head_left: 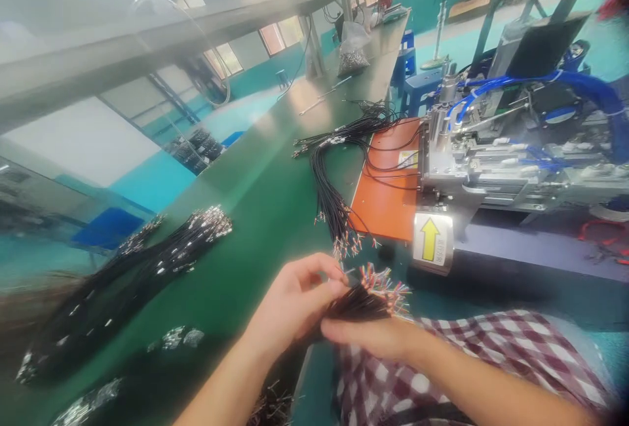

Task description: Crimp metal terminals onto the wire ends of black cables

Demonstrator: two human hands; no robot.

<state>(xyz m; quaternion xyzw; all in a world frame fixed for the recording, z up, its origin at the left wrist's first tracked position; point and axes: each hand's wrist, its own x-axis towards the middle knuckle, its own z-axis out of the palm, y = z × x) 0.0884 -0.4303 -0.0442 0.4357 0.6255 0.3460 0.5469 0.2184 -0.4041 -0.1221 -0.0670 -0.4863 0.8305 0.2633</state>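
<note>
My left hand and my right hand meet at the near edge of the green table. Both are closed round a bundle of thin black cables whose stripped, coloured wire tips fan out to the upper right. The left fingers pinch the bundle from above. The right hand holds it from below, over a checked cloth on my lap.
A second cable bundle lies across the table onto an orange plate in front of a metal machine with blue hoses and a yellow arrow label. More black bundles with metal ends lie at the left. A plastic bag stands far back.
</note>
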